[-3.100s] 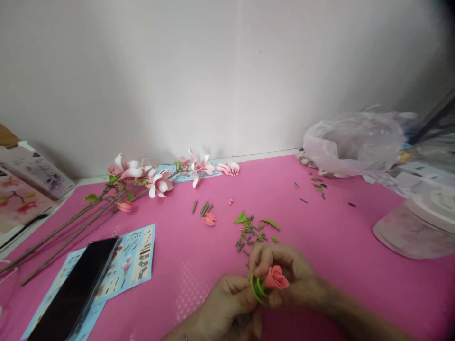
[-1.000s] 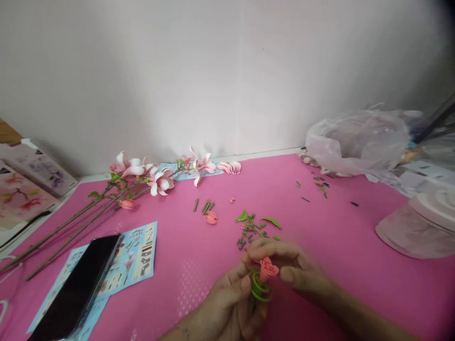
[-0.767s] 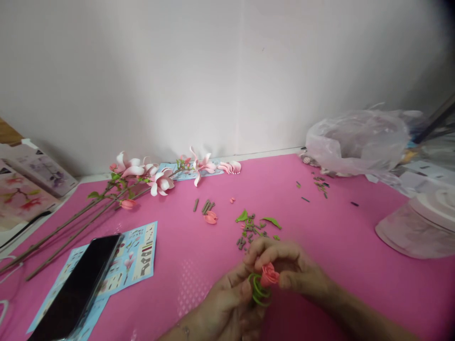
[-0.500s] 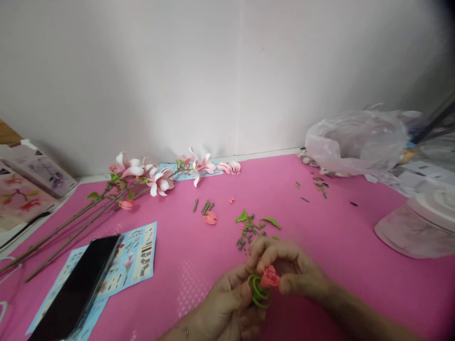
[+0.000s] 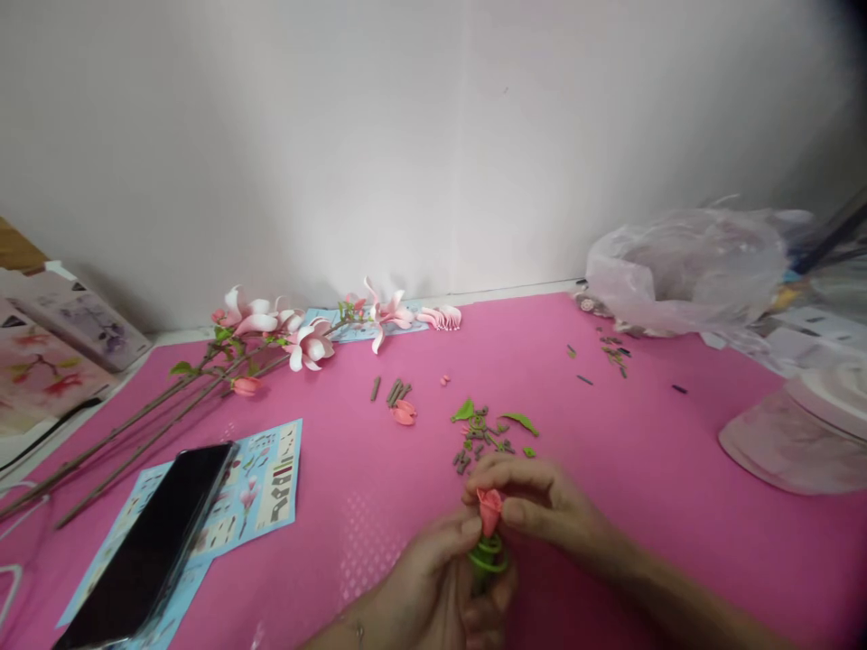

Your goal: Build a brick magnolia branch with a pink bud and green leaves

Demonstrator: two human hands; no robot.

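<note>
Low in the head view, my left hand (image 5: 437,564) is closed around a green looped flower base (image 5: 488,555). Above it stands a coral-pink flower bud (image 5: 489,515), upright, its lower end meeting the green loops. Whether the two are joined cannot be seen. With thumb and fingers, my right hand (image 5: 548,506) grips the bud from the right side. Just beyond the hands lies a pile of small brown and green pieces (image 5: 478,442), with green leaves (image 5: 520,422) beside it. Coral petals (image 5: 405,413) and short brown stem pieces (image 5: 395,392) are further left.
Finished magnolia branches (image 5: 196,384) lie at the left. A black phone (image 5: 155,542) rests on a printed instruction sheet (image 5: 271,496). Pale petals (image 5: 442,317) sit near the wall. At the right are a plastic bag (image 5: 684,271), a lidded container (image 5: 799,433) and scattered dark pieces (image 5: 613,352).
The coral bud has gone from tilted towards the right to upright over the green base. My right hand has moved slightly left with it, and the green loops now sit directly beneath.
</note>
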